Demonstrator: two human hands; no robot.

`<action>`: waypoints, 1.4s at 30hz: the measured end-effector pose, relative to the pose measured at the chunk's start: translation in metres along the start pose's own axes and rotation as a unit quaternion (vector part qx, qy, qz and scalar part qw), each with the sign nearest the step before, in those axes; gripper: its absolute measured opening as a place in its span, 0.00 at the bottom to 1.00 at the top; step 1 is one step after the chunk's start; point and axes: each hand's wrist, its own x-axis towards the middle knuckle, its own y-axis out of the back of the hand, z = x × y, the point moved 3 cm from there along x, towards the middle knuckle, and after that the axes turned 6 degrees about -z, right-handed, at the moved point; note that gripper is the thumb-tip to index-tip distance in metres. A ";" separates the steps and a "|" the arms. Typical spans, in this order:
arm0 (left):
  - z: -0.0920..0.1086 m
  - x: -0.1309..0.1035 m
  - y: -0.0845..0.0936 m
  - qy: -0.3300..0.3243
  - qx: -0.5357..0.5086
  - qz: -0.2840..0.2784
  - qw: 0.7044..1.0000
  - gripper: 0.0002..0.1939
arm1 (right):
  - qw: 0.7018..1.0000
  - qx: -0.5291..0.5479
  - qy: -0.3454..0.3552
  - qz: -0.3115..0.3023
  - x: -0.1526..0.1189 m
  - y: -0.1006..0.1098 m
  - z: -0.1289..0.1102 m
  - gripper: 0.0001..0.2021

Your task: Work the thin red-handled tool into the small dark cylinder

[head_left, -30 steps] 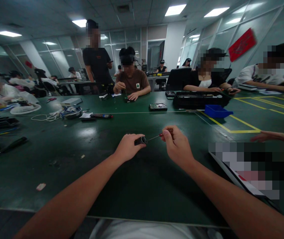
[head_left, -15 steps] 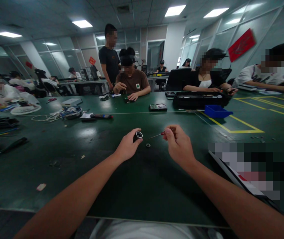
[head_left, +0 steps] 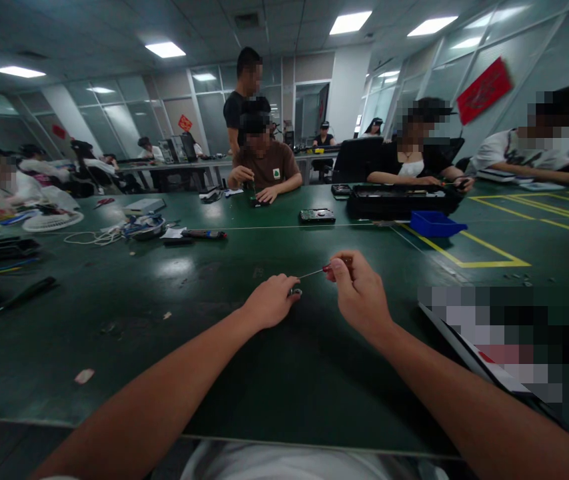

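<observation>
My left hand (head_left: 270,300) is closed, palm down, its fingers round a small black cylinder with a silver rim (head_left: 290,291), now mostly hidden. Right at its fingertips, on the green table, lies a small round metal part (head_left: 298,293), partly covered by the thumb. In my closed right hand (head_left: 357,283) is a thin screwdriver (head_left: 312,273) with a red handle. The shaft points left, and its tip ends close to my left fingers; whether they touch cannot be made out.
The green table (head_left: 244,380) carries a tablet-like object (head_left: 469,347) at right, a blue bin (head_left: 437,224), a hard drive (head_left: 317,216) and a long black case (head_left: 402,201). Another screwdriver (head_left: 24,293) lies at left. Co-workers sit across the table.
My left hand has moved right and down with the cylinder, turning so that its fingers cover it, and reaches the round metal part. My right hand and the screwdriver stay in place.
</observation>
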 end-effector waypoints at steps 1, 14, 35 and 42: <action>0.001 0.001 -0.002 -0.007 0.031 -0.004 0.999 0.19 | 1.000 -0.001 0.000 -0.001 0.000 0.000 0.000 0.10; -0.003 0.003 0.004 -0.004 0.037 -0.021 0.999 0.10 | 1.000 0.008 0.002 -0.007 -0.001 0.000 0.002 0.11; -0.130 -0.040 0.101 0.246 -0.522 0.329 0.748 0.09 | 1.000 0.007 0.011 -0.016 0.001 0.000 0.004 0.12; -0.190 -0.109 0.155 0.350 -0.415 0.454 0.706 0.07 | 1.000 0.015 0.010 -0.022 0.001 -0.001 0.004 0.11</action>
